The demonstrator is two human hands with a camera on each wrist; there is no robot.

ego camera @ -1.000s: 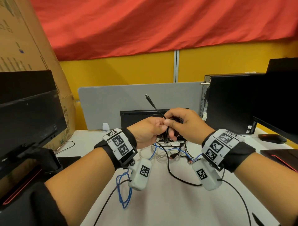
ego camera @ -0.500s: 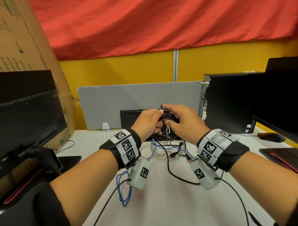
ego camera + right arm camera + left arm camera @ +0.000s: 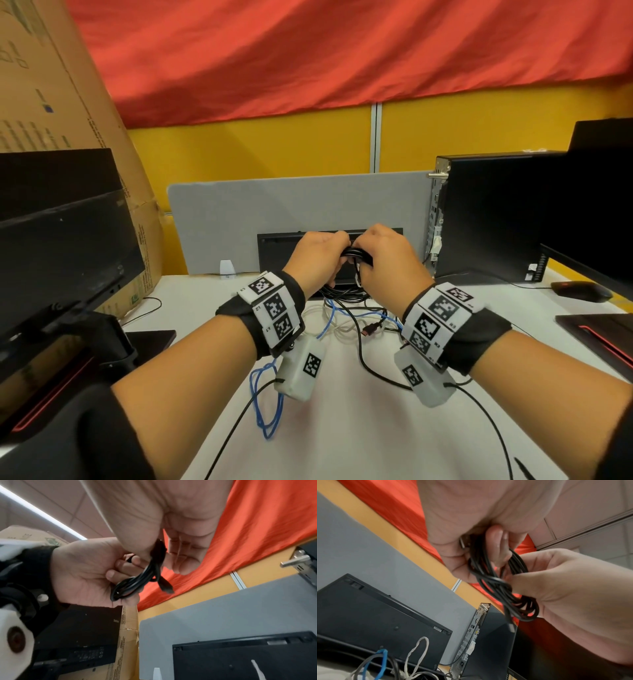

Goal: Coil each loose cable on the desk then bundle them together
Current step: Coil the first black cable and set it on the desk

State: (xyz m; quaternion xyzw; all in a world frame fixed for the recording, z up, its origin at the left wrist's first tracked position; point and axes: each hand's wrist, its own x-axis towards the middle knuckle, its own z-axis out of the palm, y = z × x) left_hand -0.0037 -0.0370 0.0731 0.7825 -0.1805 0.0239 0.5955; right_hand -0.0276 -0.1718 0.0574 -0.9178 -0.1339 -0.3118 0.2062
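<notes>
A black cable wound into a small coil [image 3: 356,255] hangs above the back of the desk, gripped from both sides. My left hand [image 3: 325,253] curls its fingers through the loops [image 3: 501,582]. From the right, my right hand [image 3: 380,257] pinches the same coil [image 3: 135,582] between thumb and fingers. One plug end [image 3: 166,586] dangles below the coil. On the desk under my hands lie a loose blue cable [image 3: 263,404], a white cable [image 3: 318,315] and a black cable [image 3: 363,356], tangled together.
A black keyboard [image 3: 284,240] leans against the grey partition [image 3: 274,212] behind my hands. A monitor [image 3: 61,240] and a cardboard box [image 3: 68,102] stand at the left. At the right are a black PC tower [image 3: 486,219] and a mouse [image 3: 582,291].
The cable's free end, which stuck up a second ago, is now down against the coil. Both hands have moved up and farther from me, closing round the loops.
</notes>
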